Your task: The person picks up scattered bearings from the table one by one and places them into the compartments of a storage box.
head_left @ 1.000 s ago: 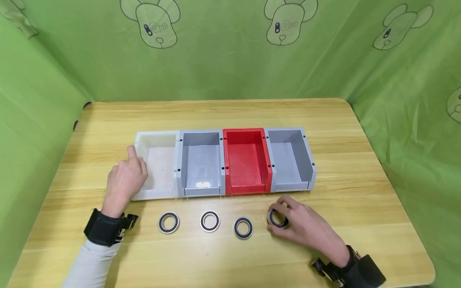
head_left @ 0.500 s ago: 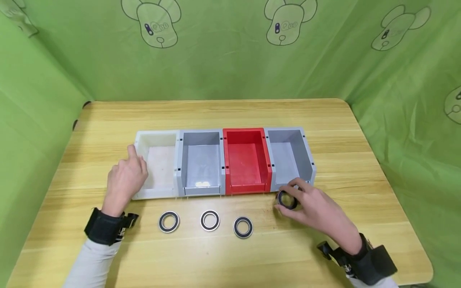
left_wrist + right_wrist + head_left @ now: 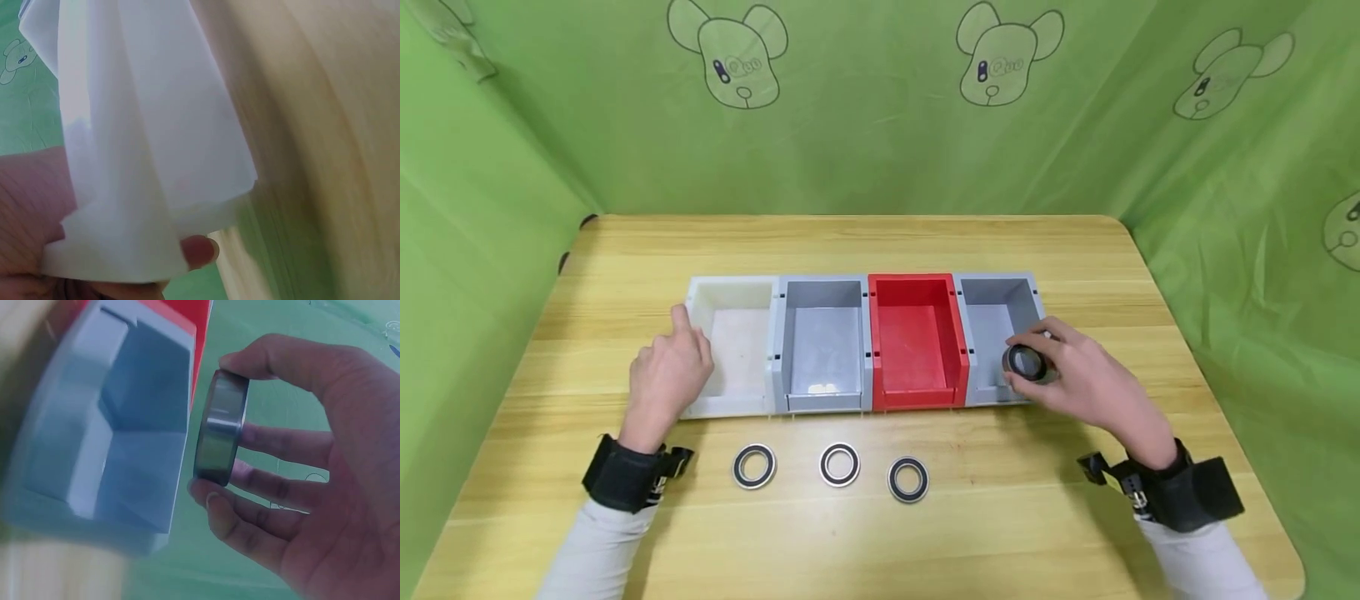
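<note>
My right hand [image 3: 1090, 379] pinches a ball bearing [image 3: 220, 428] by its outer rim between thumb and fingertips. In the head view the bearing is over the front part of the right grey bin [image 3: 988, 333]. The right wrist view shows it apart from that bin's walls. At the left end of the row, my left hand [image 3: 670, 371] grips the side wall of the white bin [image 3: 730, 405]; a fingertip shows past the wall in the left wrist view. Three more bearings lie flat on the table: a left one [image 3: 739, 467], a middle one [image 3: 826, 463] and a right one [image 3: 893, 480].
Between the white bin and the right grey bin stand another grey bin [image 3: 823, 350] and a red bin [image 3: 913, 346], joined side by side. Under them is a wooden table [image 3: 865, 542]. Green cloth [image 3: 865, 133] with printed bear heads hangs behind and at both sides.
My right hand has lifted the rightmost bearing off the table and carried it forward and right, over the right grey bin. My left hand stays at the white bin. The head view tilts slightly up.
</note>
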`<control>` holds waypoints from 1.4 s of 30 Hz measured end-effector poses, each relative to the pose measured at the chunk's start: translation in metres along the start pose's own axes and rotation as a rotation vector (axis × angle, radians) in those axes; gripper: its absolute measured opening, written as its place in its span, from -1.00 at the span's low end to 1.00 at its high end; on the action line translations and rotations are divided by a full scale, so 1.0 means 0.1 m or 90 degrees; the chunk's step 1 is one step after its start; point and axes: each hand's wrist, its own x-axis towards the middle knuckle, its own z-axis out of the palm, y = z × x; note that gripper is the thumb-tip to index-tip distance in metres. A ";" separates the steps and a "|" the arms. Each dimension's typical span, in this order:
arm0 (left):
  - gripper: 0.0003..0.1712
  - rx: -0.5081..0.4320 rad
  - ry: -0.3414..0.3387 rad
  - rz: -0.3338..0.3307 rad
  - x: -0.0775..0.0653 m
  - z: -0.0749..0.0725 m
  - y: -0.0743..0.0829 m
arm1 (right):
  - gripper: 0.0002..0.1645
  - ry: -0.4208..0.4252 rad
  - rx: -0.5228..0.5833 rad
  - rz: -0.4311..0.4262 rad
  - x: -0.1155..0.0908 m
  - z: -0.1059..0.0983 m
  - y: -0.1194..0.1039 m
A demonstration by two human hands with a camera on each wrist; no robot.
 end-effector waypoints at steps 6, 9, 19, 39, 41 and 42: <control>-0.60 0.005 -0.001 0.001 0.00 -0.02 0.00 | -0.53 -0.014 -0.014 -0.003 0.22 0.00 0.12; -0.60 0.004 -0.012 -0.001 0.01 -0.02 0.00 | -0.54 -0.037 -0.020 -0.003 0.32 0.03 0.17; -0.62 0.009 -0.020 0.003 0.02 0.00 0.01 | -0.50 -0.123 -0.016 0.030 0.53 0.17 0.31; -0.68 0.019 0.001 0.007 0.01 0.04 0.01 | -0.52 -0.201 -0.058 0.034 0.68 0.49 0.40; -0.67 0.019 0.002 0.007 0.01 0.04 0.01 | -0.55 -0.213 -0.066 0.039 0.70 0.51 0.39; -0.67 0.020 0.003 0.007 0.01 0.03 0.01 | -0.56 -0.220 -0.070 0.041 0.71 0.52 0.39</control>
